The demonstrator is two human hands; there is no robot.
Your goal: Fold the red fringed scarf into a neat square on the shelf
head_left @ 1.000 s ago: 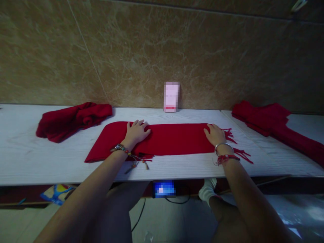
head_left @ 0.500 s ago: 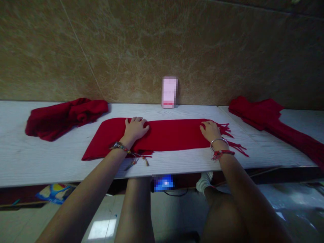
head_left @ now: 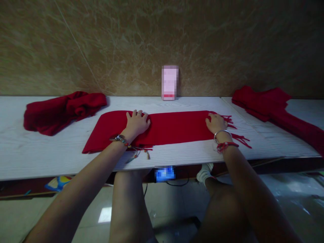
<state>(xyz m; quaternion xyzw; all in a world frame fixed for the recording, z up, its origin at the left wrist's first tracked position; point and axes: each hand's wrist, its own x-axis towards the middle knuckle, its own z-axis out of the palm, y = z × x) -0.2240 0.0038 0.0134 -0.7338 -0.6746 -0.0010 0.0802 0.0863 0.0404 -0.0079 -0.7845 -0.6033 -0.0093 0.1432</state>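
A red scarf [head_left: 178, 127] lies folded in a long flat strip on the white wood-grain tabletop [head_left: 182, 153]. Its left part is a wider slanted fold, and loose fringe [head_left: 241, 139] sticks out at the right end. My left hand [head_left: 137, 124] rests palm down on the left half of the scarf, fingers spread. At the fringed end, my right hand [head_left: 217, 124] lies palm down on the cloth with its thumb apart; its fingertips are partly hard to make out.
A crumpled red cloth [head_left: 63, 111] lies at the left, and another red fringed scarf [head_left: 273, 113] at the right. A blurred pink phone-like object [head_left: 169, 82] leans on the brown marbled wall [head_left: 141, 44]. Below the table edge are a blurred blue object [head_left: 165, 173] and a colourful bag [head_left: 58, 183].
My right hand has slid slightly right toward the fringe. My left hand stays on the scarf, its fingers a little more spread. The whole view has shifted slightly.
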